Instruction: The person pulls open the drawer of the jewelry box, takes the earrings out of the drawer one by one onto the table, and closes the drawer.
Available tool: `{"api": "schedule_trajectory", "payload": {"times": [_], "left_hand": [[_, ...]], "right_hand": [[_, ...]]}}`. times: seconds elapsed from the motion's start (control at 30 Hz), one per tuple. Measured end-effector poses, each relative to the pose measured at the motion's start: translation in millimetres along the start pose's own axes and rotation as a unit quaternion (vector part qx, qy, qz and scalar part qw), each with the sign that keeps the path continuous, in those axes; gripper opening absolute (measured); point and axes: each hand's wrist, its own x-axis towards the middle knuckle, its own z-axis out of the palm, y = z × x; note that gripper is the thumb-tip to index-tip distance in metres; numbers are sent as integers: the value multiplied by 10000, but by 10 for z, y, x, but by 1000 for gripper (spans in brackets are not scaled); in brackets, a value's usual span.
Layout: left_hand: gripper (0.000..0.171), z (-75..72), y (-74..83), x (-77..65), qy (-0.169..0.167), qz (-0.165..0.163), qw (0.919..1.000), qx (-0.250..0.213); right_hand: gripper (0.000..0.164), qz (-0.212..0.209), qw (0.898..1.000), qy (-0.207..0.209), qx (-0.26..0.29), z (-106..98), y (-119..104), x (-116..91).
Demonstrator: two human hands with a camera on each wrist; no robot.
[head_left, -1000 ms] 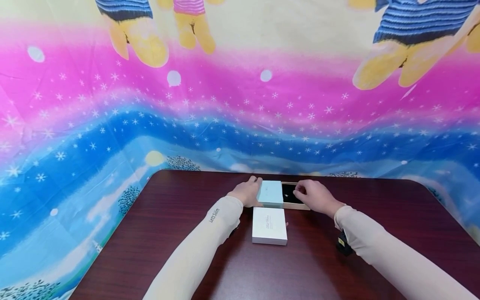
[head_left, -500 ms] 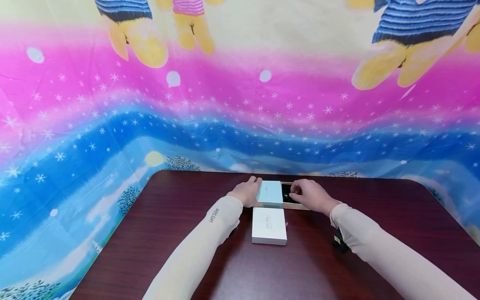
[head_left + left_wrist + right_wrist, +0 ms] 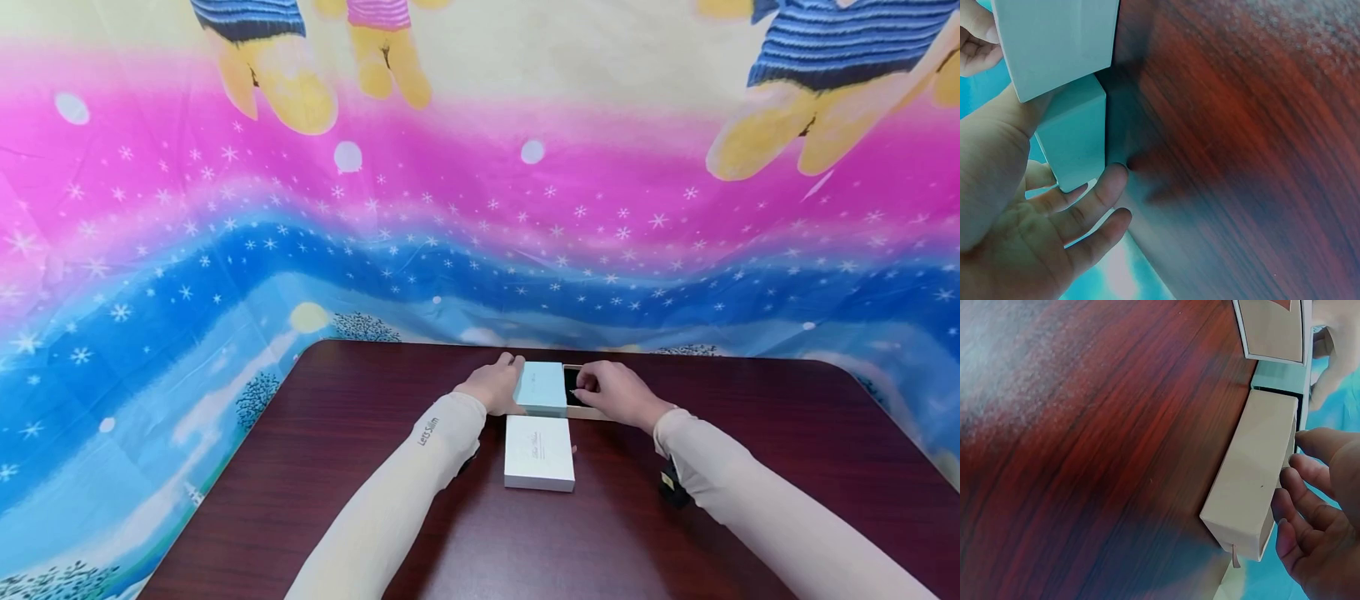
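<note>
A light blue slide-out box point(image 3: 542, 385) lies near the table's far edge, its beige drawer point(image 3: 1250, 459) pulled out to the right. My left hand point(image 3: 493, 385) holds the left end of the blue sleeve, thumb on the near side and fingers on the far side. Over the drawer, my right hand point(image 3: 618, 392) reaches in with curled fingers. Its fingertips are at a small silver star-shaped piece point(image 3: 573, 392) on the black insert point(image 3: 571, 379). The right hand hides most of the insert, and whether the fingers pinch the piece is too small to see.
A white box point(image 3: 538, 450) with fine print lies just in front of the blue one, nearly against it. The dark red wooden table point(image 3: 360, 467) ends close behind the boxes, where a printed cloth backdrop point(image 3: 450, 275) hangs.
My right hand has moved left over the drawer, its fingertips coming to the silver star and covering more of the black insert. The left hand and both boxes have stayed put.
</note>
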Motion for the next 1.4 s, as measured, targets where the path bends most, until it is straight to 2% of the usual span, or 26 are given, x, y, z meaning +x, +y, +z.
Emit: {"api": "schedule_trajectory", "payload": {"times": [0.63,0.93,1.4], "left_hand": [[97,-10,11,2,-30,-30,10000,70],[97,-15,20,-4,-39,-44,10000,47],[96,-14,23,-3,-45,-42,10000,44]], "right_hand": [[23,31,9997,-124,-192,54,7,54],[14,-56,9994,-119,-328,65,21,81],[15,-14,9986,-190,-496,84,14,105]]}}
